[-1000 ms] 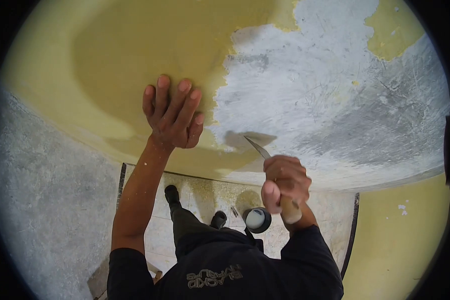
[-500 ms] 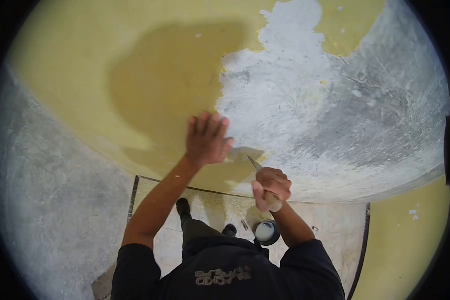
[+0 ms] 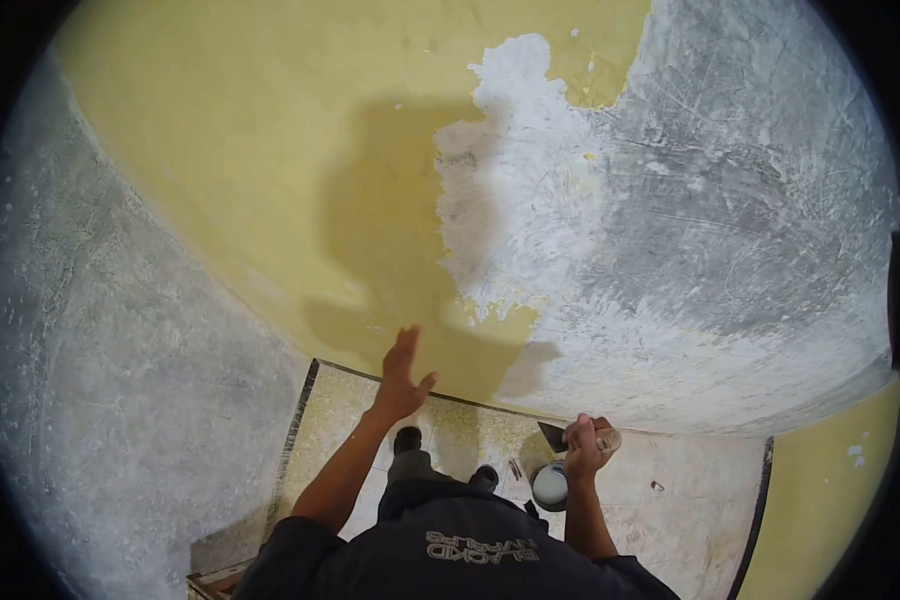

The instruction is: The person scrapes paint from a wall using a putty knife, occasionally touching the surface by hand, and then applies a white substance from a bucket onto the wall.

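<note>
1. Holding the scraper (image 3: pixel 553 437) by its handle in the right hand (image 3: pixel 587 446), curled shut around it.
2. Seen just above the bucket (image 3: pixel 550 487) in the view: the scraper, with its dark, flat blade pointing left. Cannot tell if touching the wall (image 3: pixel 400 200).
3. Keeping the left hand (image 3: pixel 404 385) open and empty, up and to the left of the bucket, with the thumb out to the side. Cannot tell if touching the wall.
4. Showing past the bucket, high up: yellow paint on the wall, and to its right a big, rough white and gray patch (image 3: pixel 690 230).
5. Lying on the floor (image 3: pixel 625 520), just left of the bucket: small thin things (image 3: pixel 515 469).
6. Standing left of the bucket: two dark shoes (image 3: pixel 407 440).
</note>
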`<control>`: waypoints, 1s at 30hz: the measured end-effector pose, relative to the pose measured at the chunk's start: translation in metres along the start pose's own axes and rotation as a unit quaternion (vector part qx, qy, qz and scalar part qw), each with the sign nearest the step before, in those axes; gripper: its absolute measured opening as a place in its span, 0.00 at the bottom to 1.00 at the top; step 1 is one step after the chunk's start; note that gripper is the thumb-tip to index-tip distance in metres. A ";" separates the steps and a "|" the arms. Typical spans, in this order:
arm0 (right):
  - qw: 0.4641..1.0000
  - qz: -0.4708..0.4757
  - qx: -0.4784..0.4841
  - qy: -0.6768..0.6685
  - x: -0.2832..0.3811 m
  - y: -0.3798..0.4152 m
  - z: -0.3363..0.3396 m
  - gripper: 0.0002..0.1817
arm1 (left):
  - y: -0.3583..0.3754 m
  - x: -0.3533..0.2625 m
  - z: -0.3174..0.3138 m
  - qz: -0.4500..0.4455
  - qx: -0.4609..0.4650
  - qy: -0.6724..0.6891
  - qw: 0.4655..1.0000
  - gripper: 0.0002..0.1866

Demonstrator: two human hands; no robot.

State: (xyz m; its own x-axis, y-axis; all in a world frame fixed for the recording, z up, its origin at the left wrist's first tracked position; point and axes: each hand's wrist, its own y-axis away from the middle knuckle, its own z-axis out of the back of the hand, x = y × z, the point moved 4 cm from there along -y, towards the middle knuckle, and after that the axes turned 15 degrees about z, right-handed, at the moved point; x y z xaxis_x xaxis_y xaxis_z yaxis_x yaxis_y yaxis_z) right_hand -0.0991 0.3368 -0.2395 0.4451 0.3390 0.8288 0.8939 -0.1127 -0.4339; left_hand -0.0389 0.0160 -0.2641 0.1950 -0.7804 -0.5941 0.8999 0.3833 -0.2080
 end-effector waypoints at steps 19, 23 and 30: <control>0.914 0.355 0.187 -0.051 0.060 -0.080 -0.204 0.18 | -0.116 0.051 0.065 0.125 -0.119 0.063 0.983 0.63; 0.892 0.404 0.193 -0.060 0.060 -0.080 -0.236 0.17 | -0.132 0.091 0.025 0.178 0.065 0.113 0.975 0.64; 0.865 0.433 0.254 -0.014 0.032 -0.091 -0.241 0.12 | -0.130 0.069 0.047 0.110 -0.059 0.036 0.992 0.65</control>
State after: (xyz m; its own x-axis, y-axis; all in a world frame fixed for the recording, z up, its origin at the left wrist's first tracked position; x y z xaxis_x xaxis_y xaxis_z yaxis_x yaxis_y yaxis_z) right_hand -0.1533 0.1329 -0.0879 0.9281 0.3558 0.1093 0.0836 0.0868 -0.9927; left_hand -0.1243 -0.1113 -0.2412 0.3486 -0.6360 -0.6885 0.7861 0.5984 -0.1548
